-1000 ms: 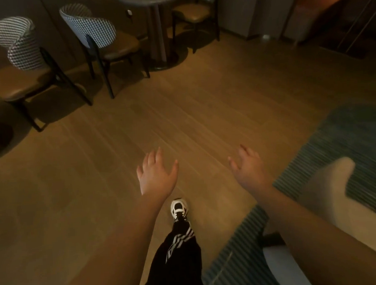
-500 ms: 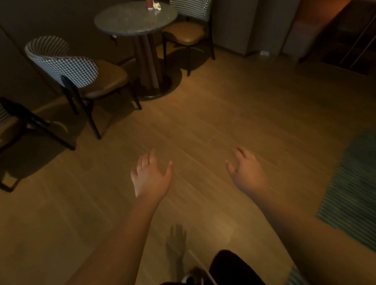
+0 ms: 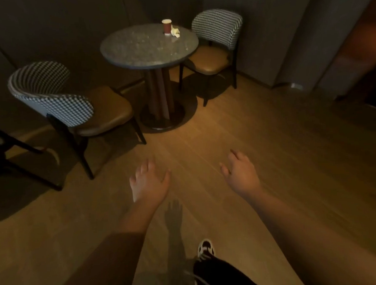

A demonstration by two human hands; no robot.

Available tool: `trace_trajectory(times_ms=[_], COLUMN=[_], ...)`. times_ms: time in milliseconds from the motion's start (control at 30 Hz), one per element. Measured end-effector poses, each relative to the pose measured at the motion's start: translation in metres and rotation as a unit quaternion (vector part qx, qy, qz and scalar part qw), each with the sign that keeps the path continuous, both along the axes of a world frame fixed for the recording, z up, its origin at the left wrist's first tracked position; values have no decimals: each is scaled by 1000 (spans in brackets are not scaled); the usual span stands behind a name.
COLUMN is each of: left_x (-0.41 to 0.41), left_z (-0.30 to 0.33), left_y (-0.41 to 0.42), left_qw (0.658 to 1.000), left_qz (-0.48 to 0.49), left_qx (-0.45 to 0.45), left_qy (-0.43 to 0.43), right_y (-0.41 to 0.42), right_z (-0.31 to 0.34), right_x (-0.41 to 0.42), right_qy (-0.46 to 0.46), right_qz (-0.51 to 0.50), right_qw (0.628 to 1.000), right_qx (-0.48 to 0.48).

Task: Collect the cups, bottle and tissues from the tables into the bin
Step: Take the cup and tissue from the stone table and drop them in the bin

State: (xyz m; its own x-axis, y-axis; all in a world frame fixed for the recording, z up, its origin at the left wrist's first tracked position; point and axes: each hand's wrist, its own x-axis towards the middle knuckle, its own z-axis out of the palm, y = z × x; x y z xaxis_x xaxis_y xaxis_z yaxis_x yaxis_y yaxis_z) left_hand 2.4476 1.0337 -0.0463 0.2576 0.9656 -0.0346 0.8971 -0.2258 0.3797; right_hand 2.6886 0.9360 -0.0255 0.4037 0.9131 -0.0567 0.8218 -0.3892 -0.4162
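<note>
A red paper cup (image 3: 167, 27) with a white lid stands on the far side of a round grey stone table (image 3: 141, 50). A crumpled white tissue (image 3: 175, 32) lies just right of the cup. My left hand (image 3: 149, 183) and my right hand (image 3: 241, 173) hang out in front of me over the wooden floor, fingers relaxed, holding nothing. Both hands are well short of the table. No bin or bottle is in view.
A checked chair with a brown seat (image 3: 70, 105) stands left of the table, and another (image 3: 216, 46) is behind it on the right. A dark chair frame (image 3: 5, 153) is at the left edge. My shoe (image 3: 205, 249) is on the wooden floor below.
The view has moved toward the table, which now shows fully with the cup and tissue. The rug and pale seat at the right have left the view. My hands stay empty.
</note>
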Motion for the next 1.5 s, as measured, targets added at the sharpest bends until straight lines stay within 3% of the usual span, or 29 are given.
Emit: trace_trajectory(times_ms=[267,500,700,933,1233,1500], left_x=[98,165,225,287,365,457], left_z=[31,16,-6,13,17,-5], left_y=[170,320,507,716,879,1017], left_qw=[999,998,998,998,995,982], left_qz=[23,58,55,53,75,128], left_qx=[-5,10,17,22,13,-31], left_qy=[-30,-39,-36,-23,-60,-133], right_y=[185,344,529,747,917,1081], right_z=[28,8,-19,7,4,-24], right_x=[100,164,218,281,356,438], right_qy=[5,7,3,41,47,46], right_qz=[14,41,46,38,49,124], right_qw=[1000,999,999,998,998,991], right_qx=[2,2,9,18,5,6])
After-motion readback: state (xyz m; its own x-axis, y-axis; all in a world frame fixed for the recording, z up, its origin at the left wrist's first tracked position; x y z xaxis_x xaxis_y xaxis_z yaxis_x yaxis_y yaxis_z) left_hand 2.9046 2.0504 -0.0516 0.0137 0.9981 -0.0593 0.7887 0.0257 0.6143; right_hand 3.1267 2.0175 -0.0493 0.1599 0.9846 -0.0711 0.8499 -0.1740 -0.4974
